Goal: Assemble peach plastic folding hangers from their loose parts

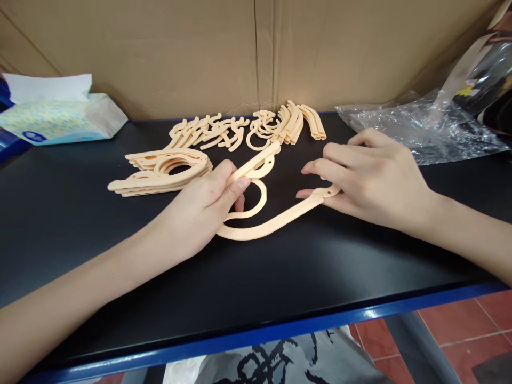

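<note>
At the centre of the desk [120, 277], a peach plastic hanger piece [272, 221] is pinched shut at each end by the left hand [200, 208] and right hand [372, 178], steadying it flat, with stacked hanger pieces [164, 170] at ten o'clock.

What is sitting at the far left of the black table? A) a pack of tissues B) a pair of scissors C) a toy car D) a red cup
A: a pack of tissues with a white sheet sticking out of its top lies at the far left of the black table, well away from the left hand and the right hand, which hold peach plastic hanger pieces.
</note>
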`<action>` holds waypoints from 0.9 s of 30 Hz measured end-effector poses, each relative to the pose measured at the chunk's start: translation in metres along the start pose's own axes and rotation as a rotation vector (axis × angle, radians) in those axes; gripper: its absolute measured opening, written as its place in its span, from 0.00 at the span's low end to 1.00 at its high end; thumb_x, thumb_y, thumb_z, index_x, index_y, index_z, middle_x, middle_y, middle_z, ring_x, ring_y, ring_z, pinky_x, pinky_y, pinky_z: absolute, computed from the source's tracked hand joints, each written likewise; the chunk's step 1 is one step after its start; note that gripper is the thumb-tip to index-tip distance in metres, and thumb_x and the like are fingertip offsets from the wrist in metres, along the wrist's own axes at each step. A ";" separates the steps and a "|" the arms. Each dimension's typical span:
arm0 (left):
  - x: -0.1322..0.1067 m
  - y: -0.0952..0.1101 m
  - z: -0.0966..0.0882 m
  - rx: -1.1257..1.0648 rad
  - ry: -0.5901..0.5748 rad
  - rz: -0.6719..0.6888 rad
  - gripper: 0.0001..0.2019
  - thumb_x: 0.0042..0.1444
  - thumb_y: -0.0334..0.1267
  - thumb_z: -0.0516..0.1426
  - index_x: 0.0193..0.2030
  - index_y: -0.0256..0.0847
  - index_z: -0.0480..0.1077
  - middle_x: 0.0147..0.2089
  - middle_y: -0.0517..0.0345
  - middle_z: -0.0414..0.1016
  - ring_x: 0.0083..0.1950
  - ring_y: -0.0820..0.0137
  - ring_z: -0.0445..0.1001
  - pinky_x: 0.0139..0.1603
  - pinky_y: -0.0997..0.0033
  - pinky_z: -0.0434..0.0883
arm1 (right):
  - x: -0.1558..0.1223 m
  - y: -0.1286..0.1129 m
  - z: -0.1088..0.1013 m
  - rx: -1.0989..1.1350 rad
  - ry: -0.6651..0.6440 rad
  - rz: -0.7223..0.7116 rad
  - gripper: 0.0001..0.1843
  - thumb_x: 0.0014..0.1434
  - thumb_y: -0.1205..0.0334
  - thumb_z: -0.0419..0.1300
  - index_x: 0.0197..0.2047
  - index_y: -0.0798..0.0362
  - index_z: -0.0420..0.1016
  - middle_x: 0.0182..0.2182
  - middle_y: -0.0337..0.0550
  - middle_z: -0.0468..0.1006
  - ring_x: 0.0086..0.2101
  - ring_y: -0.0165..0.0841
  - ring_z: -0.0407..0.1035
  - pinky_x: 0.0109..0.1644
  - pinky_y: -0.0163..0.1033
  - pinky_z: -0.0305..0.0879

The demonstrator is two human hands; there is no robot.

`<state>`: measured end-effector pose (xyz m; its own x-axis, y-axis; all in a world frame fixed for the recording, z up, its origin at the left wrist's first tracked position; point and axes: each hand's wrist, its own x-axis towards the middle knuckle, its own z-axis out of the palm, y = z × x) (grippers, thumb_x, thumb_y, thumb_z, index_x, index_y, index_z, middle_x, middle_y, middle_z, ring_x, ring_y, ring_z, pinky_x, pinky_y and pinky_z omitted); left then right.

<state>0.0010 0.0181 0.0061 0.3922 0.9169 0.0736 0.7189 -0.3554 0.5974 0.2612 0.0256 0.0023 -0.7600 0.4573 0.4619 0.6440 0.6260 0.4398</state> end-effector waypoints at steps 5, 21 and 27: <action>0.001 0.001 0.001 -0.241 0.012 -0.130 0.18 0.68 0.45 0.48 0.29 0.39 0.65 0.24 0.64 0.60 0.24 0.78 0.58 0.22 0.79 0.57 | -0.003 -0.001 -0.003 -0.011 0.004 -0.007 0.22 0.67 0.45 0.51 0.37 0.54 0.76 0.27 0.42 0.74 0.27 0.34 0.63 0.37 0.43 0.58; 0.010 0.008 0.007 -0.650 0.083 -0.302 0.11 0.67 0.32 0.48 0.31 0.39 0.60 0.23 0.66 0.69 0.15 0.82 0.64 0.12 0.86 0.59 | 0.002 -0.012 -0.006 0.636 -0.196 -0.203 0.33 0.60 0.44 0.60 0.59 0.60 0.65 0.42 0.49 0.75 0.40 0.38 0.67 0.44 0.43 0.60; 0.008 0.007 0.005 -0.602 0.060 -0.293 0.11 0.68 0.35 0.48 0.31 0.39 0.61 0.21 0.67 0.67 0.17 0.81 0.63 0.14 0.85 0.59 | 0.002 -0.015 -0.011 0.810 -0.214 -0.150 0.37 0.55 0.39 0.63 0.56 0.59 0.67 0.42 0.48 0.74 0.38 0.36 0.67 0.43 0.41 0.60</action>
<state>0.0125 0.0222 0.0065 0.1839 0.9749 -0.1255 0.3389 0.0570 0.9391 0.2506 0.0105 0.0050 -0.8851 0.3917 0.2512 0.3352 0.9112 -0.2396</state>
